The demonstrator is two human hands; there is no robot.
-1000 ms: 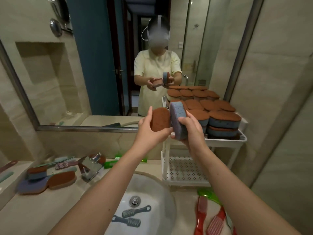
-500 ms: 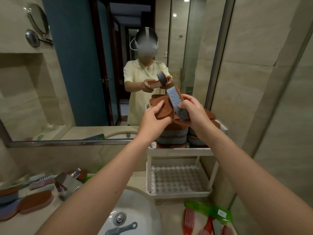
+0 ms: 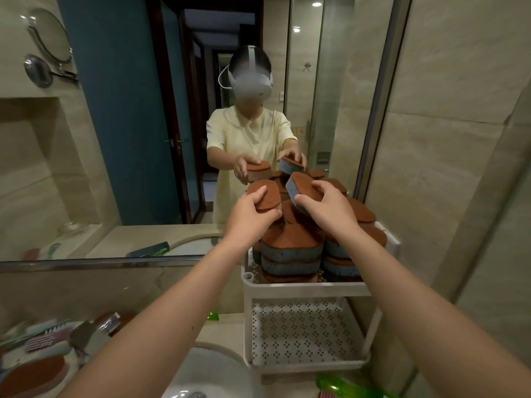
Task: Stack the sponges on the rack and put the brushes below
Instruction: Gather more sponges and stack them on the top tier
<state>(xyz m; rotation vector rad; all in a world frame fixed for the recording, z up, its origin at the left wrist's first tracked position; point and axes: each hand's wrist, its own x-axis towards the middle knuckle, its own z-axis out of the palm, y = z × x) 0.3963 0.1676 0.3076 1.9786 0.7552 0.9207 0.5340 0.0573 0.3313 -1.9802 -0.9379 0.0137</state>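
Observation:
My left hand point(image 3: 249, 216) grips a brown-topped sponge point(image 3: 265, 195) from below, held over the sponge pile. My right hand point(image 3: 327, 206) grips a second sponge point(image 3: 300, 188), blue with a brown top and tilted, just above the pile. Several blue-and-brown sponges point(image 3: 290, 248) sit stacked on the top shelf of the white rack point(image 3: 304, 290). The rack's perforated lower shelf point(image 3: 301, 334) holds nothing. More sponges point(image 3: 34, 374) and brushes point(image 3: 46, 337) lie on the counter at the lower left. A green brush point(image 3: 344, 387) lies in front of the rack.
A white sink basin point(image 3: 212, 374) sits below my arms, with a chrome faucet point(image 3: 92, 331) to its left. The large wall mirror point(image 3: 129, 124) behind reflects a person and the rack. A tiled wall point(image 3: 459, 168) closes the right side.
Both hands have moved forward and down onto the top of the sponge pile. The right hand's sponge has turned from upright to nearly flat. The camera came closer to the rack.

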